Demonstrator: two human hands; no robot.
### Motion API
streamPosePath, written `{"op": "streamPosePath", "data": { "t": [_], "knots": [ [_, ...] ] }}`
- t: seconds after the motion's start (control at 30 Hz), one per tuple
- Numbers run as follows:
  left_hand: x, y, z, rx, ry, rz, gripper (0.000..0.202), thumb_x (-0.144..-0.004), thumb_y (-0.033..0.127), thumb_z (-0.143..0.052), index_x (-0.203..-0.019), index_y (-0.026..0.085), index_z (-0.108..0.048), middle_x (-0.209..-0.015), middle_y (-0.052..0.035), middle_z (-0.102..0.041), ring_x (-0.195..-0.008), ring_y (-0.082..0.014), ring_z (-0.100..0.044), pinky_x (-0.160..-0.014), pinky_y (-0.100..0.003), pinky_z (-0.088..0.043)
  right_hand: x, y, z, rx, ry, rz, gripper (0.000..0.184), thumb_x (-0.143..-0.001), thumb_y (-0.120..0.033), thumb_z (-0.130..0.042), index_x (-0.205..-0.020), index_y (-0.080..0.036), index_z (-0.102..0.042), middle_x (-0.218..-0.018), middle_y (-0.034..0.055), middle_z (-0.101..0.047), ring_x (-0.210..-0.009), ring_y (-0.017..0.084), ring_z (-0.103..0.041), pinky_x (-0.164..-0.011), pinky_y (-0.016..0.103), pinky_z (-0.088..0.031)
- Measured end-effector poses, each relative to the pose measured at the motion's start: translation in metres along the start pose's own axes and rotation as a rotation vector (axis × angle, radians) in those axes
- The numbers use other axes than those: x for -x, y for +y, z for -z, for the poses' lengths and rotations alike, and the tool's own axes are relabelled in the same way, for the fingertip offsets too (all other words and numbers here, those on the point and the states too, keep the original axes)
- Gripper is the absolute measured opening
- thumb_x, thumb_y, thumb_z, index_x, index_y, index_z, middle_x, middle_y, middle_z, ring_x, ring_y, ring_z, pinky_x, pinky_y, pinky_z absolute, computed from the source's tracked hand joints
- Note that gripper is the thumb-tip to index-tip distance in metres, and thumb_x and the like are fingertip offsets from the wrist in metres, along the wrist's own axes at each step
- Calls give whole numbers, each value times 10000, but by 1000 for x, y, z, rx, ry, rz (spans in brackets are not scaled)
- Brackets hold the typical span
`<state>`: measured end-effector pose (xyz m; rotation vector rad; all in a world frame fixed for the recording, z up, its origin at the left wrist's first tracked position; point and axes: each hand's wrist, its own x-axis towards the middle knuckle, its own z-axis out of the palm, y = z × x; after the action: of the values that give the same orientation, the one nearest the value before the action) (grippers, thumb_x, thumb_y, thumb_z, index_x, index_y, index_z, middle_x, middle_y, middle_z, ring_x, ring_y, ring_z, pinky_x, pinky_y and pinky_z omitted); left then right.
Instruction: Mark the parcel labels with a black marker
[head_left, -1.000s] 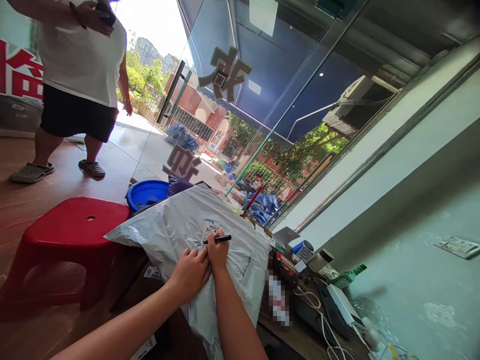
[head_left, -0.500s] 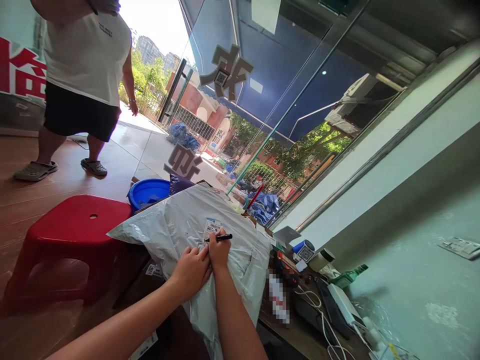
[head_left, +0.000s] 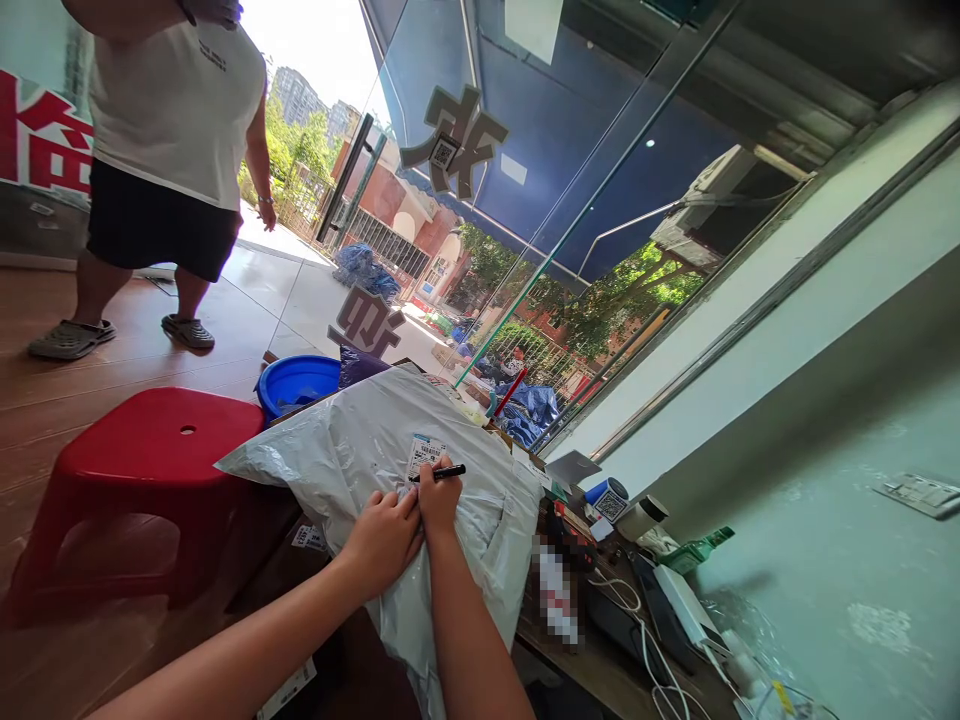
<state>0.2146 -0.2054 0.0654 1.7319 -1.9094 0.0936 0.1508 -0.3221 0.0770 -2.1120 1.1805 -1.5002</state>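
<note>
Marker [head_left: 439,473] pinched in right hand [head_left: 437,503] over grey mailer bag's [head_left: 360,450] label [head_left: 424,453]; left hand [head_left: 382,545] curled, pressing bag; blue basin [head_left: 296,383] behind, contents unclear.

Wooden counter [head_left: 600,670] is carrying a grey poly mailer parcel [head_left: 360,450]. Right of the parcel, a white power strip [head_left: 686,605], cables [head_left: 652,680] and a QR-coded blue cylinder [head_left: 609,500] are lying directly on it.

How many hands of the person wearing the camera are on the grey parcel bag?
2. The left hand presses on the grey parcel bag; the right hand, beside it, holds a black pen at the label.
</note>
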Motion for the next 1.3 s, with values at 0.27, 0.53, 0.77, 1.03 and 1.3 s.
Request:
{"op": "streamPosePath", "data": {
  "t": [0.27,0.53,0.77,1.03,1.3],
  "knots": [
    [-1,-1,-4,2,-8,12,368,-932,288,-412,-1206,151,-616,-1332,-92,-570,-1041,-288,-564,-889,-480,-419,-2,9,-2,40,26,10,203,-709,-328,-464,-563,-264,-338,-485,-52,-408,-524,169,-409,-577,296,-329],
    [0,-1,-5,-7,-13,11,361,-932,285,-409,-1193,151,-619,-1308,-84,-584,-1035,-289,-565,-887,-485,-426,-1,11,-4,50,16,35,217,-724,-299,-468,-562,-261,-329,-486,-54,-414,-519,163,-420,-569,286,-340],
    [0,-1,-3,-11,-28,16,380,-931,289,-413,-1221,138,-606,-1347,-95,-559,-1048,-295,-562,-900,-489,-424,-2,13,-4,68,35,36,207,-728,-318,-446,-564,-263,-332,-476,-48,-430,-508,166,-437,-550,282,-350],
    [-1,-1,-2,-14,-37,16,378,-935,290,-403,-1220,145,-605,-1355,-88,-557,-1050,-292,-565,-903,-482,-422,-2,12,-1,106,59,43,212,-736,-352,-442,-575,-266,-334,-493,-27,-471,-531,176,-449,-553,285,-346],
    [-1,0,-4,-12,-27,22,386,-946,282,-364,-1221,154,-605,-1376,-87,-540,-1053,-287,-564,-900,-480,-421,-1,10,-1,144,67,15,189,-718,-347,-406,-571,-270,-315,-492,-19,-468,-514,183,-444,-554,296,-342]
  ]
}}
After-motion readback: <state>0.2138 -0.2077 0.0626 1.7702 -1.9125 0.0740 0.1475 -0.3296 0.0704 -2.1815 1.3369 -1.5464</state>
